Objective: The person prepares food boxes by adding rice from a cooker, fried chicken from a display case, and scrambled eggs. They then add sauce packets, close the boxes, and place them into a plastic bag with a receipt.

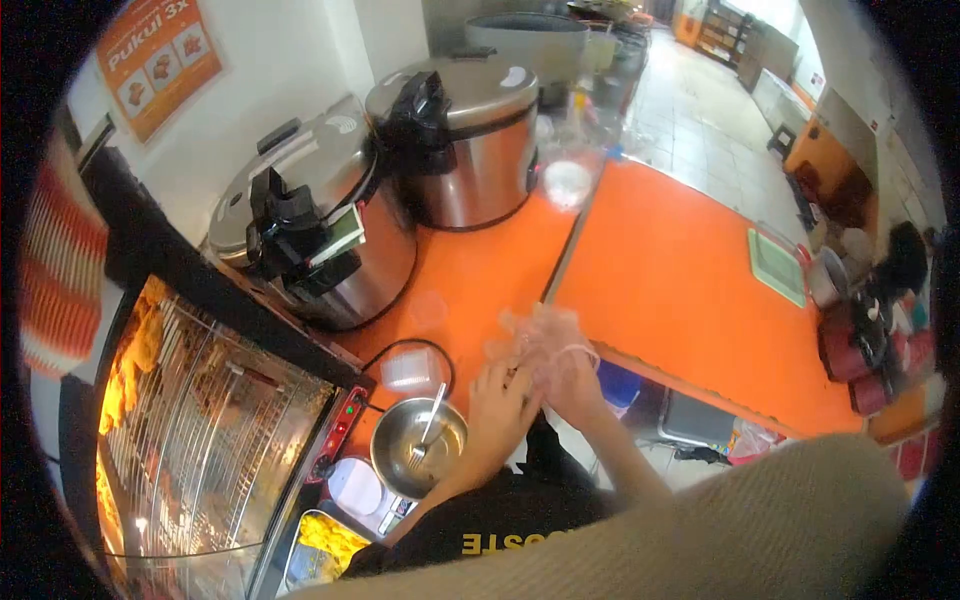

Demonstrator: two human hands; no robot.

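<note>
Two hands (pixel 530 385) tugging one plastic glove (pixel 545 335), two rice cookers (pixel 400 170)

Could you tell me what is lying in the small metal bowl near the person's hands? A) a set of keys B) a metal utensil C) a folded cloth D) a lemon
B: a metal utensil leans inside the metal bowl, beside the left hand.

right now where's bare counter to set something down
The widest bare patch is the orange counter between the green tray and the seam. A smaller strip lies before the two rice cookers. It is crowded near the hands: left hand, right hand in a clear plastic glove, steel bowl, plastic cup.
</note>
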